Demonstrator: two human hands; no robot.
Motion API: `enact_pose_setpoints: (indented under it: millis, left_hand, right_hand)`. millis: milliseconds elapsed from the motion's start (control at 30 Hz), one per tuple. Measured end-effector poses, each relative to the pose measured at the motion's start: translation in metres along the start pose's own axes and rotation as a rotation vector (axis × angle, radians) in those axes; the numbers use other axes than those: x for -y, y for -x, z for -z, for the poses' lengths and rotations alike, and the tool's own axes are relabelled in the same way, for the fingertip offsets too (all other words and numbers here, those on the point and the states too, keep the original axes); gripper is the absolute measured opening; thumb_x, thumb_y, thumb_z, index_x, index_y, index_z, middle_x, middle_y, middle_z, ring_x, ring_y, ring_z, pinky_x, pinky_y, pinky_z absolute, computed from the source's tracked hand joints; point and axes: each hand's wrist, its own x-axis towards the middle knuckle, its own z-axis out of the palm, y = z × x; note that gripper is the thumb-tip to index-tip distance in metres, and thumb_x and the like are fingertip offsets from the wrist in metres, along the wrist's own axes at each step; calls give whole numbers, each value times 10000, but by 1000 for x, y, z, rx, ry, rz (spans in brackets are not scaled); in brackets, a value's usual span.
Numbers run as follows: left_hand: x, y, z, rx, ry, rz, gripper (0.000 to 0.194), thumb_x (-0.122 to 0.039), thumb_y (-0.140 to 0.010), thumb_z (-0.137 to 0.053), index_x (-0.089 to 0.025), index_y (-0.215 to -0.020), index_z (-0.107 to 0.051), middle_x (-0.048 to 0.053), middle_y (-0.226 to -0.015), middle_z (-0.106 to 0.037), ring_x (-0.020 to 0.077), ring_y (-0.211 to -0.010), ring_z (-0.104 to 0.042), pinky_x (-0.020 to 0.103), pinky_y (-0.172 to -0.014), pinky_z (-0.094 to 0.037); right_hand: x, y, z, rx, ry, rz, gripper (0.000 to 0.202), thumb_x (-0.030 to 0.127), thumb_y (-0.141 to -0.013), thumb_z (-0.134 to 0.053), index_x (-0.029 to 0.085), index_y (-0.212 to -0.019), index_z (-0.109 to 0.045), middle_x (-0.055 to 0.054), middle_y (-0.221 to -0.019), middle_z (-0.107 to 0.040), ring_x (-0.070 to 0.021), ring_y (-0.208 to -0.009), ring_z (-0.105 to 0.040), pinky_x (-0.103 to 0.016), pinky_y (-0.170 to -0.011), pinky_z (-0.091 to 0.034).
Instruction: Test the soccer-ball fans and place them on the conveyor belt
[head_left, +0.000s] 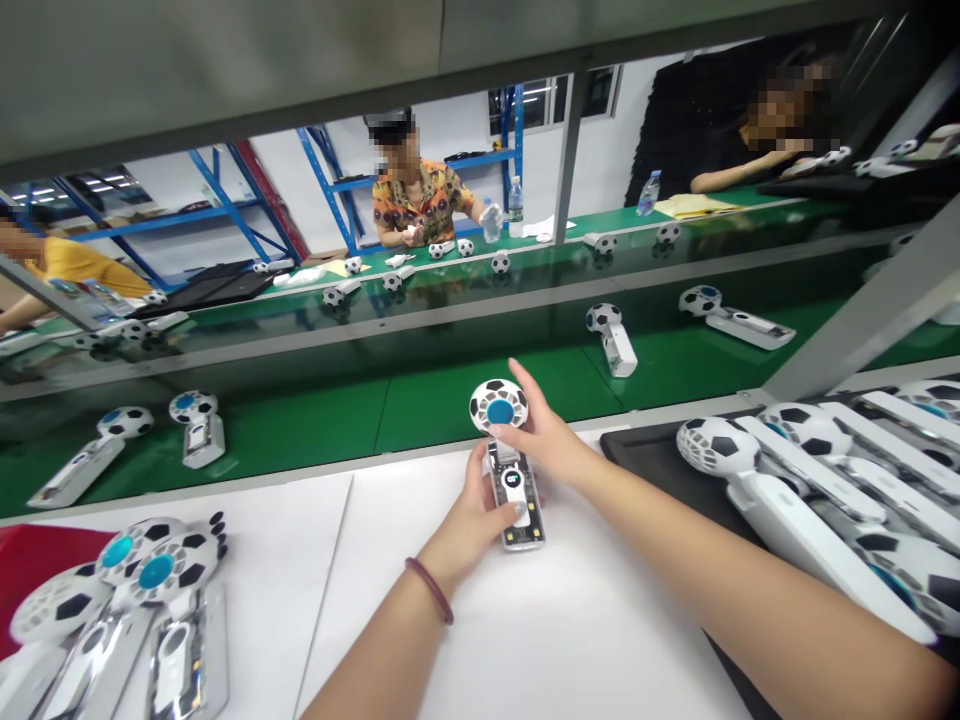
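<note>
A dark tray (pixel 637 455) at the right of the white surface (pixel 525 640) holds a row of football-patterned handheld fans (pixel 795 500), lying side by side with their heads toward the left. At the near left, a red tray (pixel 37 560) carries a few more fans (pixel 142 600), heads up toward the far side.

Between the two trays, near the far edge of the surface, lies one fan (pixel 508 455) with its football head pointing away and its white handle toward the person. The left hand (pixel 480 510) closes its fingers around the handle, thumb resting beside the small lit display. The right hand (pixel 544 430) has its fingers bent around the right side of the fan's head, touching it just under the blue centre.

Beyond the surface a green conveyor belt (pixel 450 400) carries more single fans, well apart from each other.
</note>
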Motion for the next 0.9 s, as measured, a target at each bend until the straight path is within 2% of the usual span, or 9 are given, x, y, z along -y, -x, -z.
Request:
enact_pose_setpoints:
  millis: [100,200,500,700,800,900]
  left_hand:
    - [1,1,-2,-2,-44,7,882,-256,-712,-693,-304,-1337,-72,117,-1148,-536,282,-965,-601,446,-856,-442]
    - [-1,2,-4,8,-78,0,906,-275,-710,-696,-278,-1350,-54,129,-1152,-527,284,-976,-595,454,-885,-425]
    - [-2,2,-7,24,-100,-4,933,-299,-708,-703,-257,-1350,-27,151,-1225,-471,286,-1039,-558,458,-915,-405]
    - [-1,1,-7,22,-106,-8,917,-313,-699,-709,-259,-1334,-49,152,-1205,-485,290,-1025,-564,465,-904,-404]
    - [-1,0,-5,31,-89,-3,910,-321,-687,-717,-272,-1319,-65,150,-1203,-481,290,-993,-579,460,-867,-427]
    - [-1,-1,-2,31,-82,-5,888,-303,-685,-720,-288,-1309,-88,129,-1165,-496,276,-947,-598,451,-835,-445]
  right_hand:
    - [3,-1,-2,-32,-172,-64,686,369,-708,-655,263,-1301,-327,-42,-1044,-587,-174,-891,-602,-296,-791,-483]
    - [7,-1,-3,-53,-303,-101,509,404,-704,-651,255,-1144,-441,-18,-919,-597,-157,-738,-607,-269,-670,-491]
    - [12,1,-7,-98,-407,-162,424,426,-691,-677,278,-1025,-464,26,-739,-609,-155,-607,-604,-269,-565,-484]
    - [10,0,-8,-117,-438,-201,457,448,-673,-684,273,-1033,-464,20,-756,-617,-164,-624,-614,-260,-540,-479]
    - [10,1,-6,-71,-427,-234,495,439,-661,-691,275,-1070,-466,21,-776,-619,-140,-633,-593,-229,-536,-465]
    - [10,3,1,87,-372,-327,516,470,-651,-680,228,-1074,-513,-11,-772,-618,-142,-622,-574,-200,-442,-414]
